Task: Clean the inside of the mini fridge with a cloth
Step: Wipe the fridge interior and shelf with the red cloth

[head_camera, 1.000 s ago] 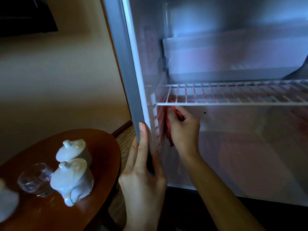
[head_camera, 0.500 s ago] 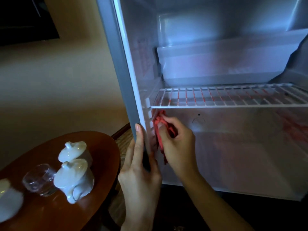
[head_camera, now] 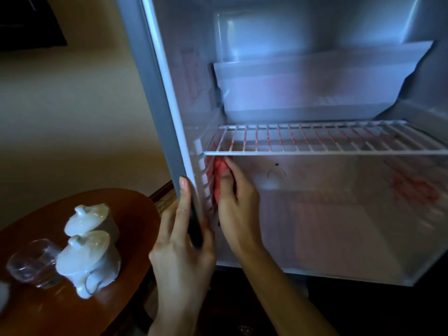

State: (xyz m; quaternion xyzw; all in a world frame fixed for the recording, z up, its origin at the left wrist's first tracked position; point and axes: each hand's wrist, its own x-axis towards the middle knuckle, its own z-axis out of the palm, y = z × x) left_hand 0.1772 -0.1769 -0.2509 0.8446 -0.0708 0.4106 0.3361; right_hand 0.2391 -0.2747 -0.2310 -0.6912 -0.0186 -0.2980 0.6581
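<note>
The mini fridge (head_camera: 315,214) is seen open from the head view, its interior lit. The right hand (head_camera: 236,207) is placed inside the lower compartment, against the left inner wall, and a red cloth (head_camera: 218,175) is pressed to that wall by it. The fingers (head_camera: 232,166) of this hand are curled around the bunched cloth, with the thumb laid over it; the cloth shows just above and to the left of the fingertips, right under the front edge of the white wire shelf (head_camera: 327,139). Part of the cloth is hidden behind the hand.

The left hand (head_camera: 184,248) is set on the fridge's left front edge (head_camera: 155,105), just beside the right hand. Its fingers are held straight and close together along the outer face, pointing up, while the thumb is wrapped round to the inner side, so the edge is pinched between them.

Above the wire shelf, well above both hands, a translucent tray (head_camera: 315,88) is seated under the freezer box.

To the left of the left hand's fingers, a round wooden surface (head_camera: 126,214) is seen; two white lidded cups (head_camera: 89,258) and a clear glass (head_camera: 34,265) stand on it, close together.
</note>
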